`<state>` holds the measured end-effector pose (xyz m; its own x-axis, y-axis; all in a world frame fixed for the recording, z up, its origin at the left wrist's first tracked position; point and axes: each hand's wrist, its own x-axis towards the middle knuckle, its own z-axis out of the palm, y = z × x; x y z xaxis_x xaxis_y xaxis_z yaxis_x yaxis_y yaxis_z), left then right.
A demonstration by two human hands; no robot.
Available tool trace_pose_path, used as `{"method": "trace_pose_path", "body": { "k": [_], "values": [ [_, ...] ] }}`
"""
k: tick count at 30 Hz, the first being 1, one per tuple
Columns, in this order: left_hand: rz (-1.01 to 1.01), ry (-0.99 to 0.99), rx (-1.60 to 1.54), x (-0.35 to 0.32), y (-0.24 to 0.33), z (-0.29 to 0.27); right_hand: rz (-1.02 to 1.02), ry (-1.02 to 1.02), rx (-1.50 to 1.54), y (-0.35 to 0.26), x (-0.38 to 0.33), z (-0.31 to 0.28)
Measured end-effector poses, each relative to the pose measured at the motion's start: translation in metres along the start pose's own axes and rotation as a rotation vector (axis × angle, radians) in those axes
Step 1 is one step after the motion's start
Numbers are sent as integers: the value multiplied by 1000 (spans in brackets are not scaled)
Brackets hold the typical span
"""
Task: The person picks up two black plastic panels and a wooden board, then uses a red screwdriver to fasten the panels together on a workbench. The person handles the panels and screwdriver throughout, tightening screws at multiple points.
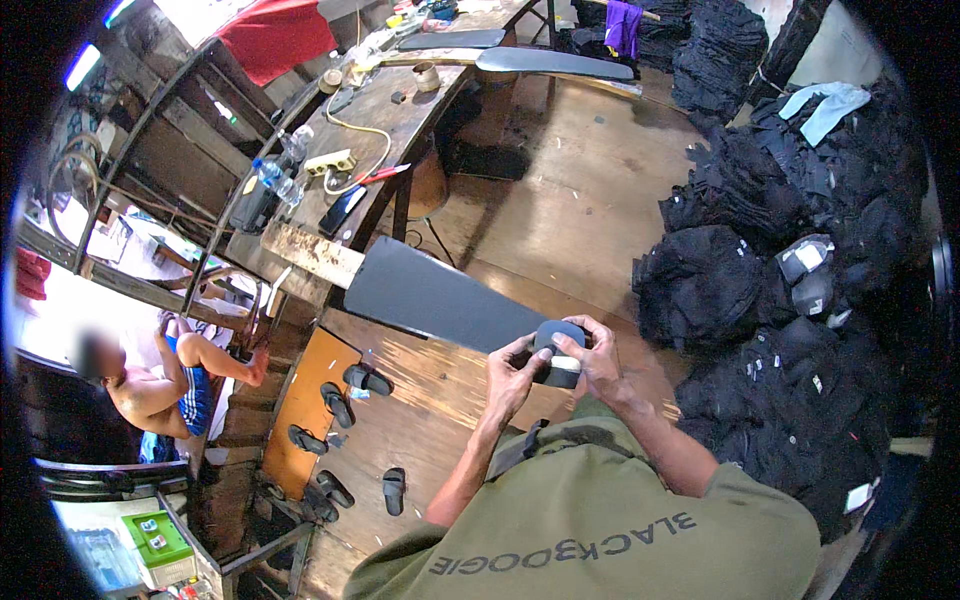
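Note:
My left hand [513, 378] and my right hand [598, 362] are closed on a small dark item [563, 380] in front of my body. It has a rounded dark grey upper end and a whitish patch across its middle. Both thumbs press on its face, and its exact kind is unclear. Just beyond the hands lies the tapering end of a long padded board [440, 298] covered in dark grey. The board's wide end rests by the wooden workbench, and its near tip is partly hidden behind the item.
The workbench [385, 125] at upper left carries a power strip [330, 162], bottle [275, 178] and phone [343, 210]. Another padded board [555, 63] juts out farther away. Black garments [790, 400] are heaped along the right. Several slippers [394, 490] lie on the floor. A person [165, 390] sits at left.

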<state>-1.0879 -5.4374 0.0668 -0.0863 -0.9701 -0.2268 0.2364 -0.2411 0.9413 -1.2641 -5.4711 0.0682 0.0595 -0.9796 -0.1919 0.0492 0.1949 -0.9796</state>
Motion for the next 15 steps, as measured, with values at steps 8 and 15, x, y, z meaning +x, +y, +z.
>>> {"method": "trace_pose_path", "body": {
  "k": [8, 15],
  "values": [
    [-27, -115, 156, 126, -29, 140, 80, 5, 99, 9, 87, -169],
    [-38, -122, 311, 216, -29, 219, 61, -37, 120, -4, 168, -266]
  ]
}}
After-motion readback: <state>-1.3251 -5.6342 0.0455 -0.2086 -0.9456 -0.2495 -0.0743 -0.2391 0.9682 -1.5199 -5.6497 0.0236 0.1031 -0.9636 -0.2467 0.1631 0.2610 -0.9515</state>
